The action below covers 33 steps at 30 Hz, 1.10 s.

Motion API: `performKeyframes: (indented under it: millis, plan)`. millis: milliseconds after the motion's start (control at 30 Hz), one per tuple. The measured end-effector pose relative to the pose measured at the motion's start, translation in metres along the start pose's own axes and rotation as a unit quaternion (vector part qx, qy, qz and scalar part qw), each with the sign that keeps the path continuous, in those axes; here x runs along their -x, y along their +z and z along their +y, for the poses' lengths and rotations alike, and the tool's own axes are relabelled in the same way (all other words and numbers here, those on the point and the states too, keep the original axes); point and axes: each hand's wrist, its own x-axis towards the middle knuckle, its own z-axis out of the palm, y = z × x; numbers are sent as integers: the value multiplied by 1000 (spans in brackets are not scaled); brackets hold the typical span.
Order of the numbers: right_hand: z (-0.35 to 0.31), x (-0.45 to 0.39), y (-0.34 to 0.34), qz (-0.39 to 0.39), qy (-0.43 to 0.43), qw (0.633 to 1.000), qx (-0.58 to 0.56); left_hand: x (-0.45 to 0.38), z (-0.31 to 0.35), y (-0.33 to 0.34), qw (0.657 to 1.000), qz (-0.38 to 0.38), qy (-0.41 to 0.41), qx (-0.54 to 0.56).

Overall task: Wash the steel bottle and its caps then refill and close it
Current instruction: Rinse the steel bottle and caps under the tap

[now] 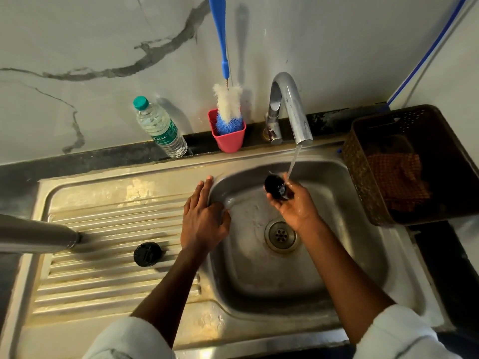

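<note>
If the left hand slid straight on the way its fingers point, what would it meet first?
Probably the red cup holding the brush. The left hand lies flat on the sink rim, fingers aimed up toward the back ledge; depth is uncertain.

Over the sink basin (298, 275) the near half is lying open, with only the drain (281, 235) at the bottom. The far half is being taken up by the right hand (294, 203) holding a black cap (276, 187) under the stream from the tap (290, 104), whose spout is arching over the back rim. The left hand (204, 218) is resting on the basin's left edge. On the ribbed drainboard (108, 275) a second black cap (147, 254) is sitting beside a steel bottle (36, 235) reaching in from the left. Along the back wall a plastic water bottle (160, 128) and a red cup (228, 134) with a bottle brush (228, 104) are crowding the ledge, and a brown basket (363, 164) is blocking the right side.
</note>
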Motion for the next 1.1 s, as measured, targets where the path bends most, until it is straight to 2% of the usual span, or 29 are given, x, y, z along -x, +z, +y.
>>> performKeyframes:
  millis: [67, 167, 333, 533, 600, 633, 700, 733, 767, 800, 833, 900, 967, 1100]
  plan:
    - [1, 3, 15, -28, 58, 997, -40, 0, 0, -1, 1000, 1, 4, 5]
    - [2, 9, 14, -46, 91, 995, -4, 0, 1, -2, 1000, 3, 1, 8]
    - [-9, -5, -1, 29, 91, 992, -84, -1, -2, 2, 1000, 13, 8, 6]
    - [-3, 11, -3, 13, 125, 992, 6, 0, -1, 1, 1000, 18, 12, 7]
    - [0, 5, -7, 25, 39, 993, 112, 0, 0, 0, 1000, 14, 7, 7]
    - [3, 1, -9, 32, -42, 975, 215, 0, 0, 0, 1000, 13, 5, 9]
    - [8, -3, -13, 30, -201, 893, 401, 0, 0, 0, 1000, 14, 6, 10]
    - [8, -3, -15, 19, -252, 860, 442, 0, 0, 0, 1000, 15, 7, 9]
    - [5, -2, -16, 7, -285, 843, 456, 0, 1, 0, 1000, 15, 6, 8]
    - [3, -3, -17, -4, -302, 841, 450, 0, 2, -1, 1000, 14, 3, 7]
    - [1, -4, -15, -8, -297, 857, 421, 0, 2, -2, 1000, 11, 1, 7]
    - [1, 1, 1, -19, -257, 919, 297, 1, 2, -2, 1000, 4, 0, 7]
    - [6, 6, 14, -54, -179, 967, 175, 0, 2, -3, 1000, -2, -4, 4]
    - [4, 14, 9, -19, -39, 990, 136, 0, 3, -2, 1000, -2, -1, 1]
